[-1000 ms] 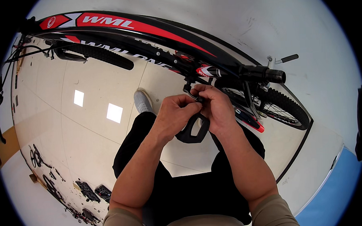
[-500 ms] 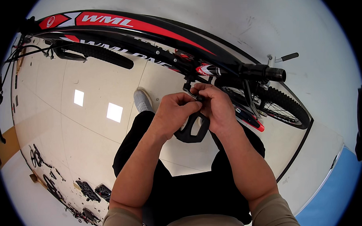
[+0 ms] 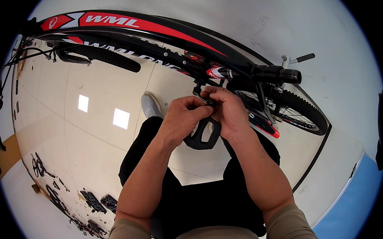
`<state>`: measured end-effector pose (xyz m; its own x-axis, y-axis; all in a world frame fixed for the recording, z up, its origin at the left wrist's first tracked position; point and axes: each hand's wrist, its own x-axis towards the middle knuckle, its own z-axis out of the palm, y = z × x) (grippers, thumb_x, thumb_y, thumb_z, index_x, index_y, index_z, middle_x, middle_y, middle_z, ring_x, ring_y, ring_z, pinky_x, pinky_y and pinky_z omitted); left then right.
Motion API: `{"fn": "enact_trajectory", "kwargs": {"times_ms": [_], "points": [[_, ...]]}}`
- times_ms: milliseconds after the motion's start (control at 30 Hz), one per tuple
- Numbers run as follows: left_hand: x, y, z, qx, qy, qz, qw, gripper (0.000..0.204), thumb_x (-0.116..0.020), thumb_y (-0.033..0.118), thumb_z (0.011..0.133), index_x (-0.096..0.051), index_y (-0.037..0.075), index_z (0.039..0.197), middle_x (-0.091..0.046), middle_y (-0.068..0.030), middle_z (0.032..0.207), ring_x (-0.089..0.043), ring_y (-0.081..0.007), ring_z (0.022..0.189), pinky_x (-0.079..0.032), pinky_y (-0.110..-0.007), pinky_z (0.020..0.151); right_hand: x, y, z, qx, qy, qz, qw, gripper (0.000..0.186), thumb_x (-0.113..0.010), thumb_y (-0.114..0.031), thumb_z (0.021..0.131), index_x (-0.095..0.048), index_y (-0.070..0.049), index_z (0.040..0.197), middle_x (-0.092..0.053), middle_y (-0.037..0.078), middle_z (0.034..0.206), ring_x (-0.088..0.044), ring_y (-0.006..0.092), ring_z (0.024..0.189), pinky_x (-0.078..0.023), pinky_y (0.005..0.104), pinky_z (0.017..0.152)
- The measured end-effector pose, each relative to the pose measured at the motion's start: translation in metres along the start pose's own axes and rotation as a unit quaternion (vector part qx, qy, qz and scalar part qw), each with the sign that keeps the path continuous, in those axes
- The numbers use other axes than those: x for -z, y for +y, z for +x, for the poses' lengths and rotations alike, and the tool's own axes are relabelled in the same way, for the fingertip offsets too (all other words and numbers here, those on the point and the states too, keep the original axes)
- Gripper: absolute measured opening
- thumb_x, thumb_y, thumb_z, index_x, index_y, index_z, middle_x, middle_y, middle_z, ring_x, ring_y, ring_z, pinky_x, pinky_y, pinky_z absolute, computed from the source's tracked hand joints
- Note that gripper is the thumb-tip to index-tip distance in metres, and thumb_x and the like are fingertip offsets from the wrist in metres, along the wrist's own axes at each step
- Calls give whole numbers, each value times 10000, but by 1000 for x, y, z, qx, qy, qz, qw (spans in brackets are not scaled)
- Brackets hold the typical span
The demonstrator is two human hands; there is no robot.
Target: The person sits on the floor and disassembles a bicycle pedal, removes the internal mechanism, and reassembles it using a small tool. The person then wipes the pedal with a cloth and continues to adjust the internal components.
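Observation:
A black bicycle pedal (image 3: 204, 136) with open slots hangs below my fingers, at the end of the crank arm (image 3: 197, 90). My left hand (image 3: 181, 120) pinches at the joint between pedal and crank, thumb and forefinger together. From the other side my right hand (image 3: 229, 112) has its fingers curled round the crank's end. The fingers hide the pedal's axle and whatever small part may be between them. Just beyond them the black, red and white bicycle frame (image 3: 154, 28) crosses the view from left to right.
The frame's bare seat tube end (image 3: 291, 76) and the rear wheel (image 3: 301, 113) are at the right. A front wheel (image 3: 109, 59) is at the upper left. Several tools and parts, with a black case (image 3: 93, 201), lie at the lower left. A white wall (image 3: 323, 39) stands behind the bicycle.
Both hands stay at the joint of pedal and crank. The pedal sits very slightly higher in the picture; little else differs.

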<state>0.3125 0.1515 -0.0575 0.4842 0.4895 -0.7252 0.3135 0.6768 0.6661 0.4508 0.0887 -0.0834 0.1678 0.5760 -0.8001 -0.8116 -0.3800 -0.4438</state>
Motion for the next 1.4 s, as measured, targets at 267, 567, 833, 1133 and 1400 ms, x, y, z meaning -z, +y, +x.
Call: {"fn": "enact_trajectory", "kwargs": {"times_ms": [267,567,833,1133,1400], "points": [[-3,3,-4,-16,13,35,999,180,-746,172,833,-671,21,898,-619,4,741,-482,-36,577,-338,-198,490,-2,0,-1,1,0,2,1000,214,-525,-78,875,-641,-24,1047,-663,87,1029,-616,174,895,-509,299,793],[1,6,-4,11,-13,21,1000,210,-727,182,845,-680,0,941,-615,1,736,-481,-47,566,-340,-199,492,-4,-1,-1,3,2,1,1000,218,-516,-74,881,-635,-22,1056,-660,89,1034,-619,176,890,-513,300,781],[2,5,-5,-13,-1,55,998,196,-740,144,830,-663,0,940,-603,-3,719,-477,-52,559,-346,-198,487,-2,-1,0,0,4,4,1000,215,-518,-69,883,-631,-17,1058,-659,97,1033,-618,177,888,-519,301,787],[2,6,-4,-1,-4,17,1000,157,-715,141,850,-679,0,908,-612,-9,735,-492,-54,573,-367,-207,502,-4,-1,-1,-3,-3,11,1000,208,-522,-63,878,-625,-16,1053,-653,98,1034,-621,185,895,-520,307,800],[21,-2,-1,-14,-49,-77,996,299,-705,21,794,-607,-6,1076,-631,-58,862,-561,-113,645,-438,-240,551,1,3,7,-6,-13,15,1000,218,-534,-89,883,-631,-30,1069,-654,80,1035,-610,176,909,-505,316,791]]}}
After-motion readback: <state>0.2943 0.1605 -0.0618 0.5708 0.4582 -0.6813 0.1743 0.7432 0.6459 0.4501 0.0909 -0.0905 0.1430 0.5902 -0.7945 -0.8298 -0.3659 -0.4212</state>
